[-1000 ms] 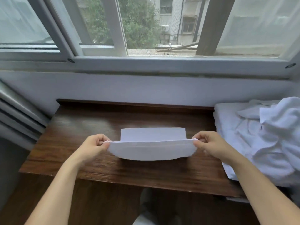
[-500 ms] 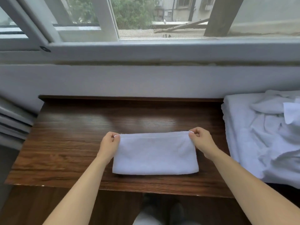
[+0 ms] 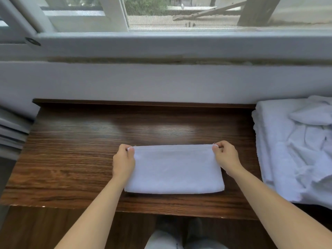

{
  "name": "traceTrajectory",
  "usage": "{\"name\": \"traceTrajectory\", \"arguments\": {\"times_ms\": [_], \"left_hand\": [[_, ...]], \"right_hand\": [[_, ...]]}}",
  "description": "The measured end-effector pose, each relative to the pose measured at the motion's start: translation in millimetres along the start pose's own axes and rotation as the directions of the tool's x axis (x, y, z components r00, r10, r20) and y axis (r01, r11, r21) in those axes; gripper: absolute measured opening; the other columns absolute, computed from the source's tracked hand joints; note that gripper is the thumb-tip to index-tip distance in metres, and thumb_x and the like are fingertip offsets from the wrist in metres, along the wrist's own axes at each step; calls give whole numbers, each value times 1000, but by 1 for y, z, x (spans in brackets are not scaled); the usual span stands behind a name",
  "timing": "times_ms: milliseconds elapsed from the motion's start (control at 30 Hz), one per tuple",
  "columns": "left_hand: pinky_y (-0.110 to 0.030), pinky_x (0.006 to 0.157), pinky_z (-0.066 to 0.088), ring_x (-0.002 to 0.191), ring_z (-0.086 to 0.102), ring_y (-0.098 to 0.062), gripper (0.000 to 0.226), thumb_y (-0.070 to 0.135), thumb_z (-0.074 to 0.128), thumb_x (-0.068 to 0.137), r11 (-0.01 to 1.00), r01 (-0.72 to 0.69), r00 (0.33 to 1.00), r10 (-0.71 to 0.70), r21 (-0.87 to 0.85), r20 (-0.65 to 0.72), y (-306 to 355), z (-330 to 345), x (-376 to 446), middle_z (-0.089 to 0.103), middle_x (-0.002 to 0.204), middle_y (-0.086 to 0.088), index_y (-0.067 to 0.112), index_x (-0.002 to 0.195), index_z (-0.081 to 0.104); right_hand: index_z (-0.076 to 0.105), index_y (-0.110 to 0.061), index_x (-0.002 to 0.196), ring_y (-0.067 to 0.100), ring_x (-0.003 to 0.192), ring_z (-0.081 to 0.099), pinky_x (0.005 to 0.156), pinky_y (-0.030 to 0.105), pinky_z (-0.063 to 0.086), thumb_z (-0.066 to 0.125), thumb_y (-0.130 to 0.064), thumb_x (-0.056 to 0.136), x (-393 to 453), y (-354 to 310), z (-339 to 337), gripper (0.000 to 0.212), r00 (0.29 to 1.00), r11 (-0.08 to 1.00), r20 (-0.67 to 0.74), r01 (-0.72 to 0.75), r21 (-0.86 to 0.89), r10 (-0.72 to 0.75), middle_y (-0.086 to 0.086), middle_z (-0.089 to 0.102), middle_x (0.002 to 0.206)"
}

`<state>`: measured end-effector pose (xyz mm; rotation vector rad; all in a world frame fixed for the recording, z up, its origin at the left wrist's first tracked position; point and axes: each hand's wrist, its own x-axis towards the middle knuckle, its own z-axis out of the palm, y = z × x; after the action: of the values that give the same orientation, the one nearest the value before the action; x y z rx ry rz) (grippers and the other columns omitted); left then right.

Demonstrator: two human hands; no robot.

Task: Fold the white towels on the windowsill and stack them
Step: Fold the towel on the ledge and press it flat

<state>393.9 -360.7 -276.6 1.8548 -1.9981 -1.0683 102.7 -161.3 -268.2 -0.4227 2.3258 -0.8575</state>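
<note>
Left hand (image 3: 123,159) and right hand (image 3: 226,157) are pinching far corners of the towel (image 3: 175,169), folded flat on the worktop (image 3: 75,150); rumpled pile (image 3: 298,150) is waiting, nothing stacked yet

I see a folded white terry-cloth towel (image 3: 175,169), matt and softly napped, lying on a dark brown wood-grain windowsill board (image 3: 75,150) whose smooth finish throws pale glossy patches near its back edge. To the right, a rumpled heap of white cloth towels (image 3: 294,148) looks equally matt and fuzzy. The white painted window frame (image 3: 161,42) above has a smooth, faint sheen.
</note>
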Motion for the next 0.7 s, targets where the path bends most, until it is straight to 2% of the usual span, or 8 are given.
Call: {"name": "traceTrajectory", "arguments": {"times_ms": [167, 200, 267, 367, 433, 500, 567, 700], "left_hand": [[-45, 88, 46, 112, 57, -33, 25, 26, 51, 103, 989, -35, 988, 56, 144, -147, 7, 12, -8, 58, 123, -11, 12, 124, 54], [-47, 97, 45, 120, 54, -33, 32, 23, 56, 101, 970, -83, 970, 131, 228, -203, 9, 16, -14, 54, 132, -14, 9, 130, 53], [-51, 107, 40, 131, 47, -36, 37, 16, 62, 95, 885, -304, 897, 391, 353, -208, 13, 30, -30, 50, 142, -17, 7, 131, 55], [-50, 115, 32, 145, 37, -38, 46, 21, 51, 95, 618, -697, 683, 726, 364, 76, 13, 64, -59, 44, 154, -21, 7, 139, 49], [-49, 122, 20, 153, 24, -37, 66, 31, 46, 96, 548, -767, 635, 726, 334, 265, 8, 79, -73, 30, 164, -19, 4, 154, 30], [-49, 124, 11, 157, 15, -38, 75, 41, 37, 98, 551, -735, 675, 649, 394, 351, -2, 83, -75, 18, 168, -16, 8, 161, 16], [-52, 124, 7, 159, 9, -35, 71, 47, 28, 101, 546, -683, 726, 583, 485, 366, -13, 79, -69, 13, 171, -11, 17, 164, 16], [-54, 127, -5, 160, -10, -26, 81, 70, 25, 97, 569, -583, 807, 487, 580, 334, -26, 71, -51, -7, 173, 0, 33, 165, 2]], "right_hand": [[61, -8, 117, 21, 88, 64, 66, 30, 46, 56, -23, 103, -6, -3, 8, 21, 998, 999, -57, -13, -51, 10, 5, 66, 98], [58, -8, 122, 27, 98, 64, 74, 35, 50, 58, -23, 102, -12, -7, 11, 25, 992, 987, -127, -5, -161, -15, 8, 65, 107], [55, -9, 129, 34, 107, 59, 86, 47, 51, 67, -18, 92, -27, -14, 28, 40, 934, 864, -254, 99, -493, -252, 12, 60, 119], [58, -6, 129, 41, 119, 59, 100, 53, 49, 68, -15, 82, -59, -23, 78, 50, 775, 647, 23, 543, -535, -631, 20, 60, 131], [47, -4, 148, 39, 146, 40, 121, 51, 27, 55, -24, 91, -75, -19, 112, 61, 735, 577, 263, 661, -480, -625, 21, 44, 156], [22, -7, 163, 29, 160, 7, 126, 46, 2, 39, -33, 100, -78, -11, 128, 70, 757, 570, 361, 650, -503, -545, 13, 14, 172], [4, -15, 165, 21, 159, -14, 127, 46, -7, 25, -46, 102, -74, -2, 129, 73, 771, 548, 380, 633, -547, -511, 5, -5, 173], [2, -31, 166, 27, 160, -13, 126, 58, -4, 19, -62, 101, -59, 15, 119, 74, 779, 471, 337, 599, -648, -528, 2, -8, 174]]}}
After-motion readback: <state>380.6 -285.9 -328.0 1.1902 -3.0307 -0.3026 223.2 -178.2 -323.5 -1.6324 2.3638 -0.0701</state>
